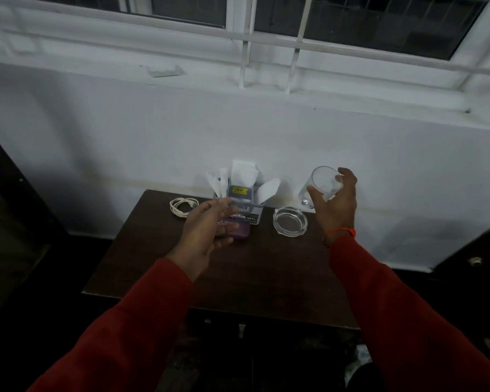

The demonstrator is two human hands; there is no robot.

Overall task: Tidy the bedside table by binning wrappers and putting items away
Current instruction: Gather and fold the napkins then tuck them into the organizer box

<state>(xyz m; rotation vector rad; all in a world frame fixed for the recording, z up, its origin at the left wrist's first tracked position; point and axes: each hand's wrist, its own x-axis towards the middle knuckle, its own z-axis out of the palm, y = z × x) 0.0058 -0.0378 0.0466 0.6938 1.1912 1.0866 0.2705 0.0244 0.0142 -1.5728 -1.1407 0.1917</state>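
My right hand point(333, 199) is wrapped around a clear drinking glass point(324, 183), thumb on the near side and fingers curled over the far rim, and the glass is tilted and lifted off the bedside table point(238, 278), near the wall at the table's back right corner. My left hand point(207, 227) is open, fingers spread and holding nothing, hovering over a purple case point(238, 232) that lies flat in front of the grey organiser box point(249, 213).

The glass is my main worry. It is smooth and I hold it high by the rim at a slant, so a loose grip lets it slide out and drop onto the glass ashtray point(290, 222) just below and to the left of it, and glass on glass would chip or shatter. Something small and shiny sits at the wall below the glass; the light is too dim to tell what it is, and I could knock it in passing.

On the left, the white papers point(245, 172) standing loosely in the organiser box are close to my fingertips. A careless reach for the purple case could brush them out or shove the box back. The coiled white cable point(180, 206) lies just beside my hand, and a finger could snag it and drag it off the edge.
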